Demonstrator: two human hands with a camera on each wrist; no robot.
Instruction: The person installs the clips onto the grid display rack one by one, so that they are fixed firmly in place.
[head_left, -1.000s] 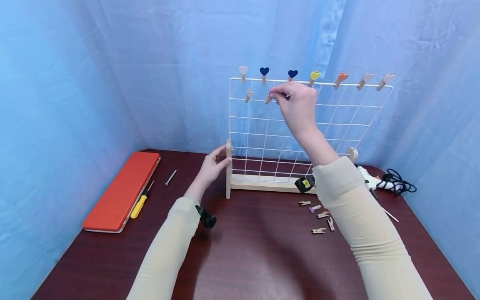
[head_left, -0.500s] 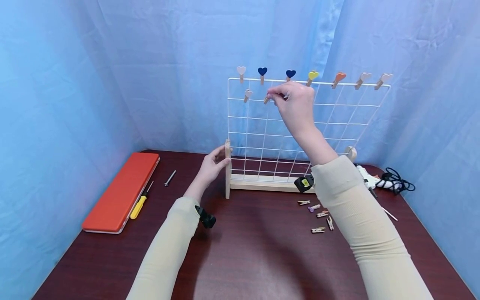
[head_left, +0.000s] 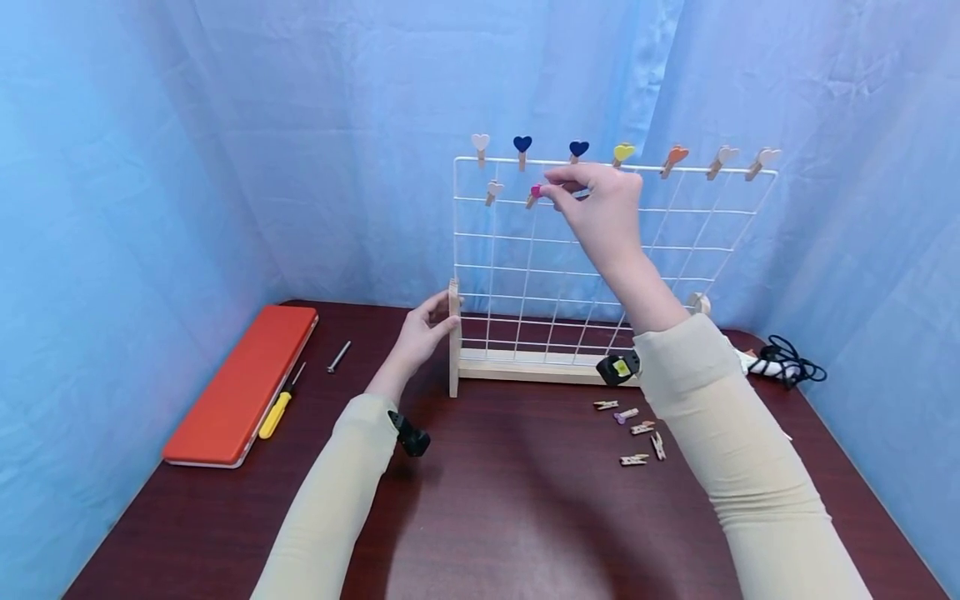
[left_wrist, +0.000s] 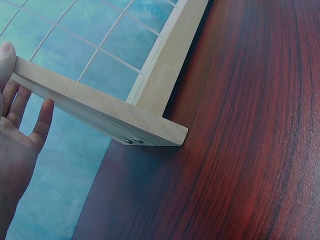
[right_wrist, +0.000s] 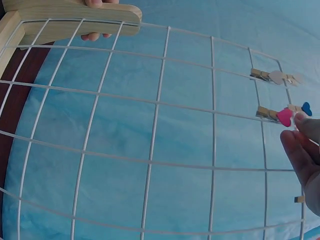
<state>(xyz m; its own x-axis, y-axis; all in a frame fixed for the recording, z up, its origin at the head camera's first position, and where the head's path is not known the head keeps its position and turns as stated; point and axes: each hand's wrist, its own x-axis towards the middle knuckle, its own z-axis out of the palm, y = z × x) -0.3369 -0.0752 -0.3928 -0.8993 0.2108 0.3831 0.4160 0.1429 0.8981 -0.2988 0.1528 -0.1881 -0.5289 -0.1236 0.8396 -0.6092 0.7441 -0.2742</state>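
A white wire grid (head_left: 553, 162) stands in a wooden base (head_left: 525, 369). My left hand (head_left: 417, 335) holds the grid's wooden side post (left_wrist: 100, 97), thumb on one face and fingers on the other. On the second wire down sits a clothespin with a pink heart (right_wrist: 285, 117), clipped beside one with a pale heart (head_left: 495, 190). My right hand (head_left: 603, 208) is right at the pink heart, thumb tip against its edge and fingers spread away from it. Along the top wire runs a row of heart clothespins, among them a yellow one (head_left: 624, 153) and an orange one (head_left: 677, 155).
Several loose clothespins (head_left: 633, 459) lie on the dark wooden table (head_left: 480, 517) before the grid's right half. At left are a red case (head_left: 243, 387), a yellow-handled screwdriver (head_left: 276, 415) and a bolt (head_left: 339, 357). A black cord (head_left: 787, 358) lies coiled at right.
My right hand's fingers have parted and drawn slightly right, baring the pink heart they had pinched. The clothespin stays on the wire. My left hand keeps its hold on the post.
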